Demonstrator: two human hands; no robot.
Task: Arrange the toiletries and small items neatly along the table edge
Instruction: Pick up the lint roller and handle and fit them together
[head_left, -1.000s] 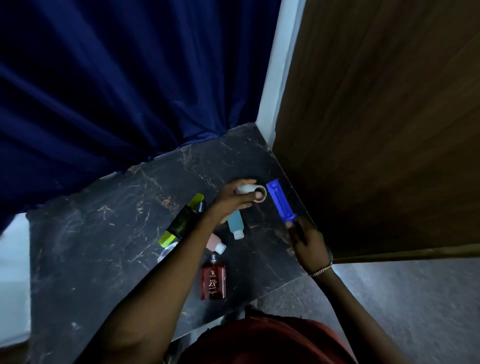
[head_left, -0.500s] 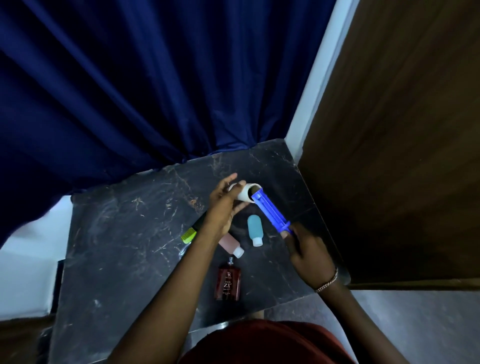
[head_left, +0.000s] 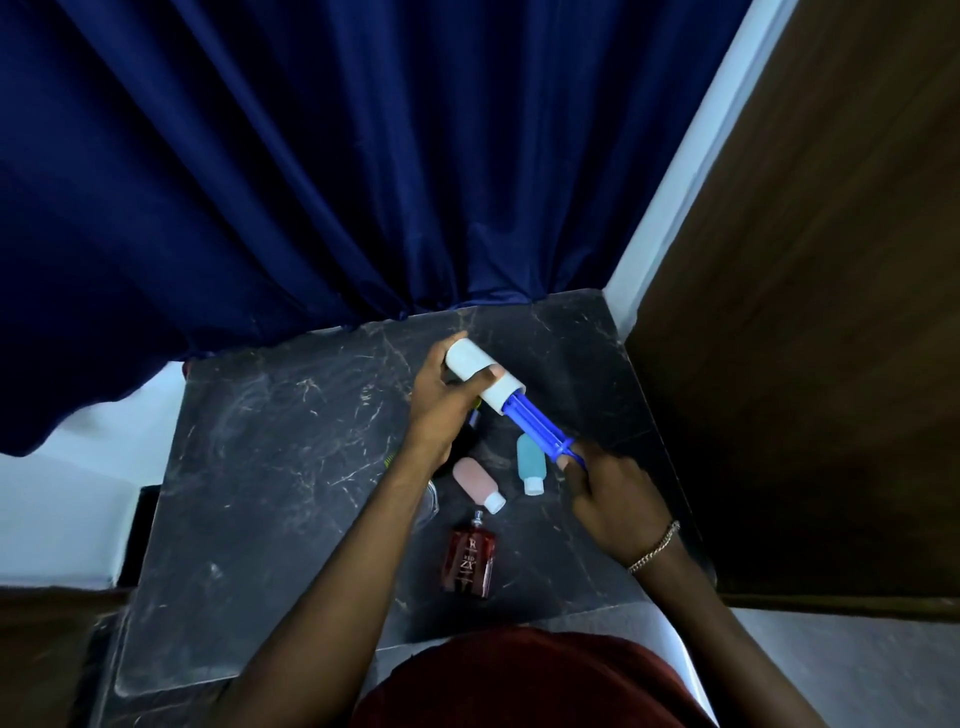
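Note:
Over the dark marble table (head_left: 270, 467), my left hand (head_left: 441, 410) grips a white roll (head_left: 480, 376). My right hand (head_left: 610, 493) holds the blue handle (head_left: 540, 428), whose far end sits inside the roll. Below them lie a teal bottle (head_left: 530, 462) and a pink bottle (head_left: 475, 483), both with white caps. A red perfume bottle (head_left: 467, 564) lies nearer me. A green and black item (head_left: 467, 428) is mostly hidden under my left hand.
A dark blue curtain (head_left: 311, 182) hangs behind the table. A brown wooden panel (head_left: 805, 338) stands at the right, close to the table's right edge. A clear glass object (head_left: 431, 501) peeks out beside my left forearm.
Both hands lifted off the table. The blue handle went into the white roll's open end, and the roll now sits further over it. The camera view shifted.

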